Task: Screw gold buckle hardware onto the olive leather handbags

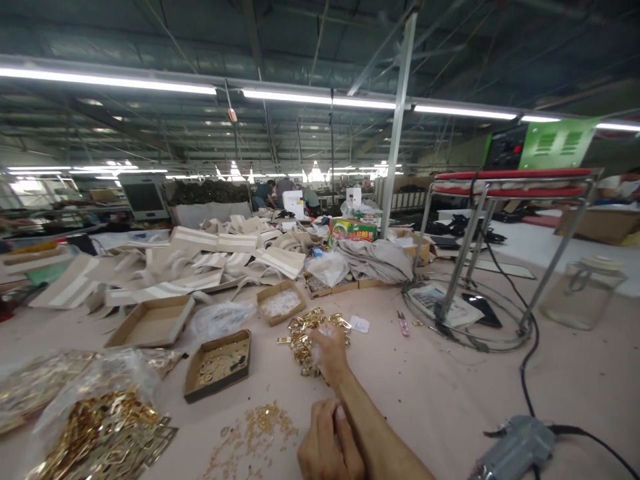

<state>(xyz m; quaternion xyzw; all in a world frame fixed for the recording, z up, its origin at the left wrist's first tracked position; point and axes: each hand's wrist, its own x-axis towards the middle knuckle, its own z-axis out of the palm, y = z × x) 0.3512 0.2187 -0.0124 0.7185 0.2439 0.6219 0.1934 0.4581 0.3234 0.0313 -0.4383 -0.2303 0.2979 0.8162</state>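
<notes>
My right hand (pixel 331 350) reaches forward into a heap of shiny gold metal buckles (pixel 303 340). Its fingers are bent down among the pieces, and a pale, translucent bit shows by them; what they grip is hidden. Closer to me, at the bottom edge, my left hand (pixel 327 440) is closed with its fingers curled together, beside the right forearm. Anything inside it cannot be made out. Left of that hand, small gold fittings (pixel 267 420) lie scattered on the pinkish tabletop (pixel 400 413).
Cardboard trays (pixel 217 367) and a box of clear pieces (pixel 281 301) stand left and ahead. A plastic bag of gold hardware (pixel 105 427) lies at lower left. Pink snips (pixel 403 323), a metal-legged stool (pixel 510 177) and a grey corded tool (pixel 517 447) are on the right.
</notes>
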